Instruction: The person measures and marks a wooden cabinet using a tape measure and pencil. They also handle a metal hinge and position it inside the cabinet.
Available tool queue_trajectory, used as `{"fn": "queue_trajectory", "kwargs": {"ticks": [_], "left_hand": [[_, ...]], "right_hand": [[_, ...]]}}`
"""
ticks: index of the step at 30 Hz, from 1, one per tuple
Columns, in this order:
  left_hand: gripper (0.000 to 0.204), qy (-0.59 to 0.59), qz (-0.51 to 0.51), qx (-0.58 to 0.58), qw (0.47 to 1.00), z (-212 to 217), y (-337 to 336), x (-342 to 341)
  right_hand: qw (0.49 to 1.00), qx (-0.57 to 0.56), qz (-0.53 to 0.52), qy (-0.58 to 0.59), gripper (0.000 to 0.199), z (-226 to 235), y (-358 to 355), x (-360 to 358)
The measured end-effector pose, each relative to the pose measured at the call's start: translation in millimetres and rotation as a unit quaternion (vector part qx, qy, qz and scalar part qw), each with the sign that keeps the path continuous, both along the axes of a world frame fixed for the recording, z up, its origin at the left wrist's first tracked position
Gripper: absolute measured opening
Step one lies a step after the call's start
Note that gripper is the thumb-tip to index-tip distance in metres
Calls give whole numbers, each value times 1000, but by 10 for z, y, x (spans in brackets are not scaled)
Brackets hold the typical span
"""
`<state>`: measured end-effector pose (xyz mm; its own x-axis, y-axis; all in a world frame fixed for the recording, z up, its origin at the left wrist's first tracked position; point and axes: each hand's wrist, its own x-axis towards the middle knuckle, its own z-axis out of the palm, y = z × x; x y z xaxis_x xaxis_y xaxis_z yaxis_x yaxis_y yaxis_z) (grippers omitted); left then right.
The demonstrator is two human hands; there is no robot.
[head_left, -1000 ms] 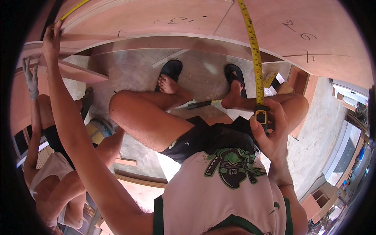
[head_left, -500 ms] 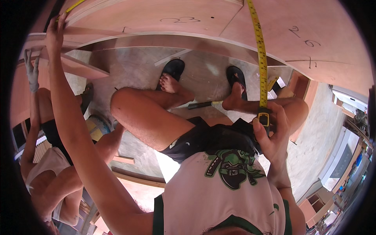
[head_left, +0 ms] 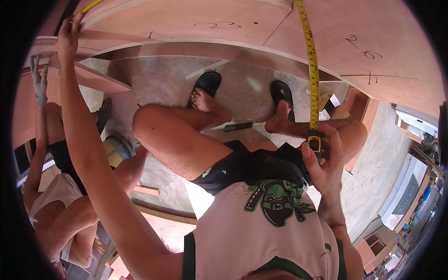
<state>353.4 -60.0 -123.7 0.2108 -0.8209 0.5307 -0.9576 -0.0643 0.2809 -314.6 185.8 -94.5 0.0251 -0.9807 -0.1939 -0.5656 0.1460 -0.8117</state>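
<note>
My right hand (head_left: 326,154) is closed round the case of a tape measure (head_left: 314,140), dark with a yellow-rimmed front, held above my thigh. From it the yellow tape (head_left: 311,70) runs away from me across the edge of a pale wooden panel (head_left: 280,37) and leaves the view at the top. At the far left, my left hand (head_left: 69,39) reaches to the panel's end. Its fingers close on another stretch of yellow tape (head_left: 91,6). Whether the two stretches join is hidden beyond the top edge. Handwritten pencil-like marks show on the panel.
Another person (head_left: 60,196) sits close on my left, one greyish hand (head_left: 39,81) raised to the wood. A dark-handled tool (head_left: 239,126) lies on the concrete floor (head_left: 163,84) by my feet. An open wooden box (head_left: 358,102) stands at right, and pale wooden strips lie about.
</note>
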Motion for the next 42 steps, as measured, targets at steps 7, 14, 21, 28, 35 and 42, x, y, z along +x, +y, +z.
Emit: {"fn": "queue_trajectory", "kwargs": {"ticks": [7, 14, 21, 28, 35, 42], "left_hand": [[74, 17, -27, -18, 999, -65, -51, 82], [72, 2, -13, -16, 1000, -63, -72, 54], [70, 10, -19, -3, 1000, -84, -85, 189], [71, -17, 1, 5, 1000, -55, -79, 106], [68, -3, -9, -13, 1000, -47, -63, 36], [68, 18, -22, -21, 999, -72, -55, 75]], "right_hand": [[1000, -7, 8, 0, 47, 3, -9, 1], [1000, -16, 11, 2, 46, -5, -11, -3], [999, -20, 23, 12, 47, 0, -11, -16], [999, -21, 21, 22, 47, -3, -8, -17], [1000, -15, 17, 13, 47, 0, -4, -18], [999, -19, 24, 10, 48, -5, -4, -29]]}}
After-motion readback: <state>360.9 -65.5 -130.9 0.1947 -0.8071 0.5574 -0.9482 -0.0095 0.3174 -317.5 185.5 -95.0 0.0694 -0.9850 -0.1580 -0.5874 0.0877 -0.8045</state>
